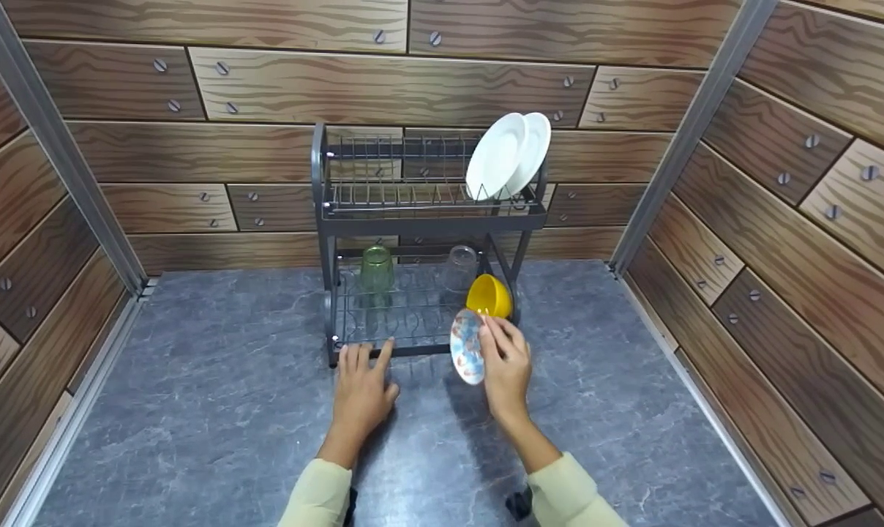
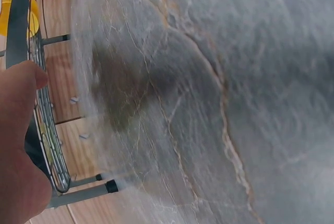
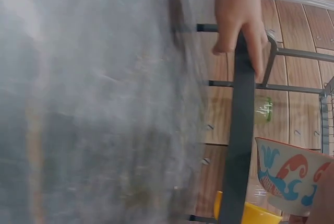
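My right hand (image 1: 508, 366) pinches a small bowl (image 3: 292, 174) by its edge, in front of the rack's lower right side. The bowl is white with red and blue patterns and is tilted on its side. My left hand (image 1: 361, 391) rests its fingers on the front rail of the dark two-tier dish rack (image 1: 431, 224), near the lower left corner. Just behind the held bowl, a yellow bowl (image 1: 489, 296) leans tilted on the lower tier and is partly hidden by it.
Two white plates (image 1: 495, 157) stand upright at the right end of the upper tier. On the lower tier stand a green glass (image 1: 377, 269) and a clear glass (image 1: 460, 267). Wood-patterned walls (image 1: 398, 88) surround the grey marbled surface (image 1: 222, 380) on three sides.
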{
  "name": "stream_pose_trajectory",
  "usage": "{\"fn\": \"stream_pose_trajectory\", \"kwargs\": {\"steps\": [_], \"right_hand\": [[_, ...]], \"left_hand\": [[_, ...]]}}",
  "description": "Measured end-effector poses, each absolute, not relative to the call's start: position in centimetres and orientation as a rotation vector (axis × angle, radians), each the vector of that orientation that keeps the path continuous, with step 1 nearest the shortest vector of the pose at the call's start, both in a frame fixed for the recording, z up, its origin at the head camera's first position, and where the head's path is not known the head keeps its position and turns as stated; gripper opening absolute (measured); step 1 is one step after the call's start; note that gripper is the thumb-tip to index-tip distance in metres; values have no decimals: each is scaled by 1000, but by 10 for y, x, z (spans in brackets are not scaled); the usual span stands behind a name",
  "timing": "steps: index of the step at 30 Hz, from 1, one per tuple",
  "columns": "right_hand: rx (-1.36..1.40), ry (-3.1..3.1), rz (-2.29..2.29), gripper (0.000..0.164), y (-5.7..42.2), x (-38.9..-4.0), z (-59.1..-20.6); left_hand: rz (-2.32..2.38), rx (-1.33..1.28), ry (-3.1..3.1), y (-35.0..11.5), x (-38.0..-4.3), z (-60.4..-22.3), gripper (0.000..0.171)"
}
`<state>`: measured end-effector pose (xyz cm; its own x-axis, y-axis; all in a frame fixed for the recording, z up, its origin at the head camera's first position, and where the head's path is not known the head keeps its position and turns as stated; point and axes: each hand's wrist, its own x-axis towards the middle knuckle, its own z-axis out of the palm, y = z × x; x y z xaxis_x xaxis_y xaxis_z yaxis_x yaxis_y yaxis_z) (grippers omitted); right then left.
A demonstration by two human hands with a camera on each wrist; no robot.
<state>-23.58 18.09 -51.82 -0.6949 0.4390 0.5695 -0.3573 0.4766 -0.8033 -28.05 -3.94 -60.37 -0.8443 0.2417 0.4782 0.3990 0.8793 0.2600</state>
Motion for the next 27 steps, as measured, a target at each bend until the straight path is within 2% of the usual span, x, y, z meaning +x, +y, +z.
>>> {"fn": "stream_pose_trajectory", "kwargs": {"steps": [12, 27], "right_hand": [[-34, -1862, 1169, 26, 164, -277, -507], [-36, -1846, 1097, 28, 158, -311, -520]], "left_hand": [[-500, -468, -2601, -40, -281, -603, 77], [-482, -465, -2608, -40, -281, -605, 76]]}}
